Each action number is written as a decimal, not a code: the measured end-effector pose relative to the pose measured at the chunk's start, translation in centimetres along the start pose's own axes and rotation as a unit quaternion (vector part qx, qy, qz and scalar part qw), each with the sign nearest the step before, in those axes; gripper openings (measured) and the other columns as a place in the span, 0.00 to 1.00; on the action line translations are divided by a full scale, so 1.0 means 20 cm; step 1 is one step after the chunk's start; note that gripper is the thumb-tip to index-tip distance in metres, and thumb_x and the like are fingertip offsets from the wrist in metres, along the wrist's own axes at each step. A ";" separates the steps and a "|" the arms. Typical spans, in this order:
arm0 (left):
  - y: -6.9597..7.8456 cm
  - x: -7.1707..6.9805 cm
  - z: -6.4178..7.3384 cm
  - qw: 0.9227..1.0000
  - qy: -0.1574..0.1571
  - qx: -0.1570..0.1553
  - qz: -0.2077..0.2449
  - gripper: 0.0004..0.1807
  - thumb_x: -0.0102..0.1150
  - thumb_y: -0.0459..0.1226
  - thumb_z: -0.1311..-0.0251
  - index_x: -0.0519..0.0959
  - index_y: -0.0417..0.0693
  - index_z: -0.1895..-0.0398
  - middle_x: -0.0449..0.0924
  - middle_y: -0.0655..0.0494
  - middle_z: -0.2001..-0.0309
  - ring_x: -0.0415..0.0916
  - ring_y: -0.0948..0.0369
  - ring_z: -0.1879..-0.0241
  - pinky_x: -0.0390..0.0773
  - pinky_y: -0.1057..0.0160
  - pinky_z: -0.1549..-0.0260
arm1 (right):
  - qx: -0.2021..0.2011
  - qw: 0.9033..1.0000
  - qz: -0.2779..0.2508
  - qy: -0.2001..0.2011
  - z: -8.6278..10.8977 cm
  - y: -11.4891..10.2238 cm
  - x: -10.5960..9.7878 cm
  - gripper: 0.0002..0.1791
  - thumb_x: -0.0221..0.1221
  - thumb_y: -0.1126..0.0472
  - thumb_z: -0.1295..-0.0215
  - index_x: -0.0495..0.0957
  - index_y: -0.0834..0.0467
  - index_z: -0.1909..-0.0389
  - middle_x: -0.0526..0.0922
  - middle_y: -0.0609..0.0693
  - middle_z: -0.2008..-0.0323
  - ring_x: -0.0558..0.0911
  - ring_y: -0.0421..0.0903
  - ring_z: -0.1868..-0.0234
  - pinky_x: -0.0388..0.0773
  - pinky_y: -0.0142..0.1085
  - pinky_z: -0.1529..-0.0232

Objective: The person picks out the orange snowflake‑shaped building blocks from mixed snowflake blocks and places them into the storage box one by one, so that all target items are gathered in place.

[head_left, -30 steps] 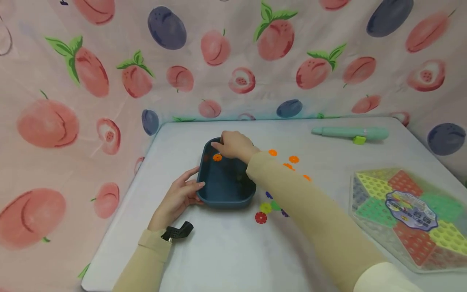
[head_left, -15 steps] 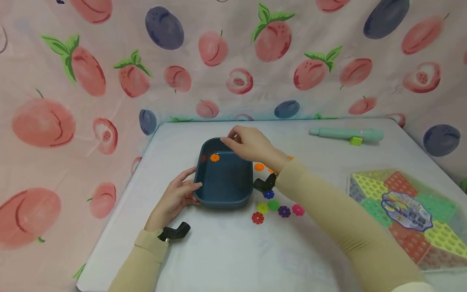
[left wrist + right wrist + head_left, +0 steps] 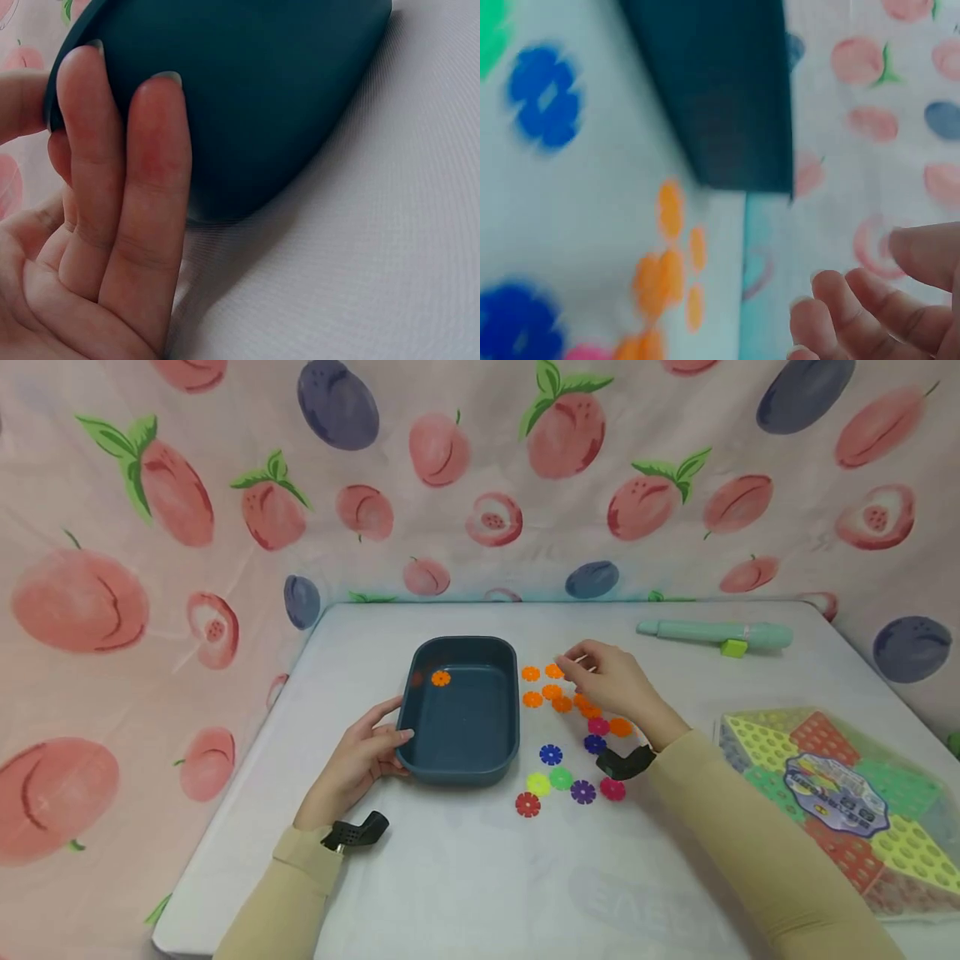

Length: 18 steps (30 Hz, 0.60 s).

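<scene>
A dark blue tray [image 3: 459, 777] stands on the table, and one orange snowflake disc [image 3: 441, 678] lies inside it near the far left corner. My left hand [image 3: 362, 762] grips the tray's left side, thumb at the rim and fingers against the outer wall [image 3: 255, 97]. Right of the tray, my right hand [image 3: 611, 681] is above a scatter of orange snowflake discs [image 3: 552, 692]. Its fingers are loosely bent; the thumb stands apart from them in the right wrist view, with nothing seen between. Some discs are partly hidden under this hand.
Red [image 3: 528, 805], yellow, green, blue, purple and pink discs lie to the tray's right, nearer the front. A hexagonal game board box [image 3: 840, 802] is at the right. Behind it lie a mint-green microphone-like thing [image 3: 712, 632] and a small lime block [image 3: 734, 648].
My right hand has moved from over the tray's far end rightward to above the orange discs. My left hand still holds the tray in place.
</scene>
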<state>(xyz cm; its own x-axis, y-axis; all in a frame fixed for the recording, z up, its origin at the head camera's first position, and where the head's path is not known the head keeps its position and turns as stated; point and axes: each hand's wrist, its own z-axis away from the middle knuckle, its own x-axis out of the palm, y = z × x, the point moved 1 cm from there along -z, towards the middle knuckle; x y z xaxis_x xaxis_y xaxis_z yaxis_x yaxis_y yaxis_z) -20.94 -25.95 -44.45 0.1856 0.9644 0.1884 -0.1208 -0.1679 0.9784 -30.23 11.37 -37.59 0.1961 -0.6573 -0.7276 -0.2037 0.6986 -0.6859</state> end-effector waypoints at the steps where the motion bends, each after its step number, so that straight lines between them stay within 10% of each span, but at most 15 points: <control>1: 0.00 0.00 0.00 1.000 0.002 -0.001 -0.001 0.38 0.61 0.30 0.32 0.59 0.48 0.21 0.82 0.46 0.62 0.81 0.60 0.78 0.86 0.56 0.69 | 0.004 1.000 0.008 0.005 0.01 0.04 -0.01 0.25 0.54 0.39 0.24 0.77 0.55 0.44 0.83 0.58 0.51 0.82 0.56 0.54 0.83 0.45 0.57; 18: 0.01 0.00 0.00 1.000 0.011 -0.005 -0.003 0.37 0.61 0.31 0.32 0.60 0.48 0.21 0.82 0.46 0.62 0.81 0.61 0.78 0.86 0.56 0.68 | 0.089 0.991 0.041 -0.090 0.18 0.41 -0.08 0.22 0.70 0.48 0.36 0.80 0.57 0.48 0.81 0.56 0.52 0.77 0.57 0.50 0.78 0.49 0.51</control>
<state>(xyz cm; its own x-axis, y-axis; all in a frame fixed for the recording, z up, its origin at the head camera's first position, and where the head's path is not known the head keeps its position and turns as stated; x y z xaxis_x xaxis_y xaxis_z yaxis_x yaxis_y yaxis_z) -20.98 -25.91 -44.25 0.1655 0.9697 0.1797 -0.1288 -0.1594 0.9788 -28.76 19.05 -42.02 0.3571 -0.5467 -0.7573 -0.0569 0.7966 -0.6019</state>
